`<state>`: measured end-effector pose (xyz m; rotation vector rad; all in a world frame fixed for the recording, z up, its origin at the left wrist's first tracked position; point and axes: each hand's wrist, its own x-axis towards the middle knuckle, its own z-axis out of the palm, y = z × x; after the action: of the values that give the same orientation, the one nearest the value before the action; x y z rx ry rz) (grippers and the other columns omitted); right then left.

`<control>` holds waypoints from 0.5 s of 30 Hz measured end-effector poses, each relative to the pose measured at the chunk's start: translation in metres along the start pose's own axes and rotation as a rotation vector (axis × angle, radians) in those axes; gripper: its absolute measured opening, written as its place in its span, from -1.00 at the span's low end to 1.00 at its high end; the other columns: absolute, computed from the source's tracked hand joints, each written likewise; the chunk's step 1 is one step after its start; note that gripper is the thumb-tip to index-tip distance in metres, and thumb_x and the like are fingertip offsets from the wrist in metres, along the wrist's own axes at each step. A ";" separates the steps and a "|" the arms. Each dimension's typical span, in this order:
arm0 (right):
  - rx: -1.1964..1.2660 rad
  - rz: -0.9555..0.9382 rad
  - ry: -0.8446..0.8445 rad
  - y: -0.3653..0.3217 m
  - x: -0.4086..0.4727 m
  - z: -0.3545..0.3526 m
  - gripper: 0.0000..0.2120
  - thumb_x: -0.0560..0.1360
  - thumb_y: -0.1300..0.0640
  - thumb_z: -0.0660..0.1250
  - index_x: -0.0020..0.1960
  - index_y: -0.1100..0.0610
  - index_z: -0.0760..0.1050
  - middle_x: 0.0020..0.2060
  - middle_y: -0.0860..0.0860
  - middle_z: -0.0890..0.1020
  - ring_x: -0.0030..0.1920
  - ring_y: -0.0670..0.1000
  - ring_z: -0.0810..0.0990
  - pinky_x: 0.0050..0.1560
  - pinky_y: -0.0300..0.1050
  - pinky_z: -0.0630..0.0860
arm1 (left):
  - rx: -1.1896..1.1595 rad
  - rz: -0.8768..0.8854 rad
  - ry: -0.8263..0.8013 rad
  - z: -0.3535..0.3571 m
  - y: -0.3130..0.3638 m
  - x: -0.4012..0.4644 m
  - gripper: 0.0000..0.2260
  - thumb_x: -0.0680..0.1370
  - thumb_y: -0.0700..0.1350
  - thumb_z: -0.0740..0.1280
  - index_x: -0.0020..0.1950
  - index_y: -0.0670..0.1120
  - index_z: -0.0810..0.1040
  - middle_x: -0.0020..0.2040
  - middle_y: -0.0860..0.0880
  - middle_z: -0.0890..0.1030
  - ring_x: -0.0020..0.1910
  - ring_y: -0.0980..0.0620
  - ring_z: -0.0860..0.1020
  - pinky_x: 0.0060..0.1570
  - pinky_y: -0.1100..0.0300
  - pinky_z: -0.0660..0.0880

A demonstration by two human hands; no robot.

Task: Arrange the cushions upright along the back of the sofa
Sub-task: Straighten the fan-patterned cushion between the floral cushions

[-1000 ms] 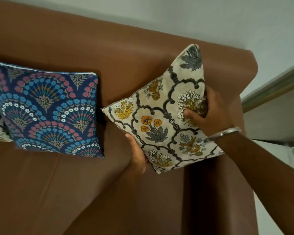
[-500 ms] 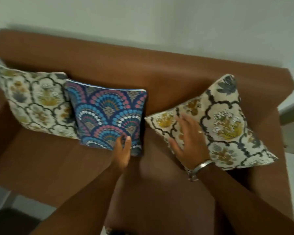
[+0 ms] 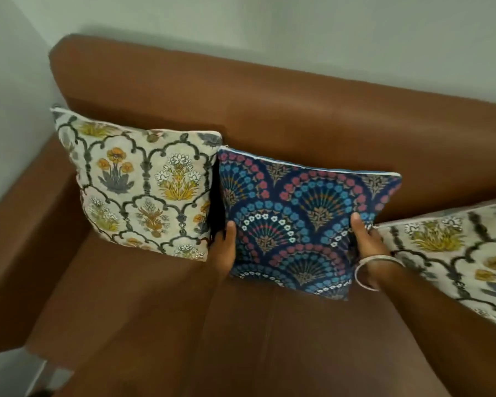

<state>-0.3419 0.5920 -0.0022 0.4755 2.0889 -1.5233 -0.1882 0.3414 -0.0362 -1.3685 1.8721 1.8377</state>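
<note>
sofa: brown sofa (image 3: 269, 116) carries three cushions against its backrest
left cushion: cream floral cushion (image 3: 143, 190), upright at the left arm, just beside the blue one
middle cushion: blue fan-pattern cushion (image 3: 304, 224), upright, between both hands
right cushion: second cream floral cushion (image 3: 455, 253), tilted, partly out of frame, behind the right forearm
left hand: left hand (image 3: 224, 250) clamped on the blue cushion's left edge, thumb on front
right hand: right hand (image 3: 365, 242) clamped on its right edge, thumb on front; silver bangle (image 3: 377, 266) at the wrist
</note>
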 end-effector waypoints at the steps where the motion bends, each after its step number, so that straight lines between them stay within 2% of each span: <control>1: -0.006 0.020 0.043 0.002 0.002 0.006 -0.18 0.37 -0.38 0.30 0.44 0.11 0.31 0.27 0.08 0.50 0.02 0.12 0.59 -0.11 -0.15 0.58 | -0.023 -0.007 -0.003 0.001 -0.002 0.006 -0.23 0.58 0.40 -0.04 0.65 -0.06 0.18 0.61 -0.18 0.30 0.54 -0.27 0.33 0.49 -0.24 0.30; 3: -0.006 0.030 0.082 0.001 -0.001 0.013 0.03 0.21 -0.49 0.32 0.50 0.07 0.23 0.40 0.12 0.43 0.24 0.24 0.52 0.12 0.04 0.51 | -0.035 -0.024 0.016 0.003 -0.008 0.011 -0.12 0.49 0.49 -0.06 0.66 -0.03 0.12 0.64 -0.15 0.24 0.57 -0.26 0.29 0.51 -0.26 0.25; 4: 0.017 0.025 0.070 -0.001 -0.006 0.015 0.10 0.13 -0.52 0.35 0.50 0.04 0.24 0.41 0.11 0.44 0.28 0.25 0.51 0.21 0.14 0.48 | -0.035 -0.032 0.026 0.003 -0.011 0.012 -0.07 0.44 0.53 -0.07 0.67 0.00 0.09 0.66 -0.15 0.21 0.58 -0.26 0.27 0.51 -0.28 0.24; 6: 0.016 -0.049 0.021 -0.007 -0.015 0.013 0.06 0.06 -0.54 0.40 0.42 -0.02 0.33 0.34 0.05 0.52 0.25 0.19 0.55 0.25 0.22 0.49 | -0.096 -0.037 0.040 0.006 -0.013 0.009 -0.02 0.38 0.56 -0.06 0.68 0.03 0.05 0.67 -0.14 0.18 0.59 -0.26 0.25 0.51 -0.29 0.24; 7: -0.027 -0.098 0.016 -0.013 -0.024 0.012 0.00 0.08 -0.54 0.39 0.38 -0.04 0.38 0.28 -0.01 0.57 0.21 0.11 0.58 0.23 0.16 0.51 | -0.171 -0.044 0.039 0.009 -0.013 0.006 -0.04 0.40 0.54 -0.04 0.68 0.02 0.04 0.67 -0.13 0.18 0.60 -0.25 0.24 0.51 -0.28 0.25; 8: -0.085 -0.150 0.033 -0.021 -0.033 0.009 -0.05 0.10 -0.55 0.37 0.34 -0.05 0.41 0.19 -0.11 0.61 0.16 -0.02 0.61 0.17 0.00 0.55 | -0.273 -0.052 0.027 0.014 -0.012 0.001 -0.08 0.43 0.50 -0.02 0.67 0.00 0.06 0.67 -0.12 0.19 0.60 -0.23 0.25 0.51 -0.26 0.26; 10: -0.200 -0.291 0.094 -0.046 -0.050 0.002 -0.16 0.14 -0.58 0.30 0.26 -0.10 0.42 -0.06 -0.36 0.62 -0.07 -0.37 0.59 -0.12 -0.41 0.51 | -0.473 -0.078 -0.046 0.031 -0.006 -0.015 -0.16 0.50 0.43 0.02 0.66 -0.03 0.14 0.65 -0.12 0.25 0.58 -0.21 0.30 0.51 -0.21 0.30; 11: -0.253 -0.354 0.113 -0.061 -0.056 -0.001 -0.26 0.18 -0.58 0.28 0.22 -0.17 0.41 -0.12 -0.40 0.60 -0.14 -0.43 0.56 -0.23 -0.44 0.47 | -0.534 -0.119 -0.092 0.041 -0.003 -0.023 -0.21 0.53 0.41 0.02 0.65 -0.01 0.18 0.64 -0.12 0.28 0.56 -0.20 0.34 0.50 -0.20 0.32; 13: -0.375 -0.453 0.101 -0.090 -0.063 -0.004 -0.40 0.26 -0.54 0.28 0.18 -0.27 0.37 -0.03 -0.33 0.59 -0.06 -0.33 0.58 -0.15 -0.28 0.50 | -0.596 -0.223 -0.174 0.060 -0.001 -0.034 -0.15 0.47 0.49 0.01 0.64 0.04 0.20 0.63 -0.09 0.31 0.54 -0.20 0.37 0.48 -0.23 0.34; 15: -0.499 -0.527 0.049 -0.102 -0.057 -0.005 -0.40 0.33 -0.42 0.33 0.26 -0.14 0.37 0.12 -0.16 0.62 0.08 -0.08 0.63 0.00 0.00 0.58 | -0.632 -0.298 -0.209 0.073 -0.001 -0.033 -0.05 0.37 0.57 -0.02 0.64 0.06 0.19 0.63 -0.08 0.31 0.55 -0.20 0.36 0.49 -0.25 0.33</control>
<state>-0.3533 0.5660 0.1115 -0.2439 2.6529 -1.1637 -0.2020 0.4200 -0.0299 -1.4417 0.9497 2.3874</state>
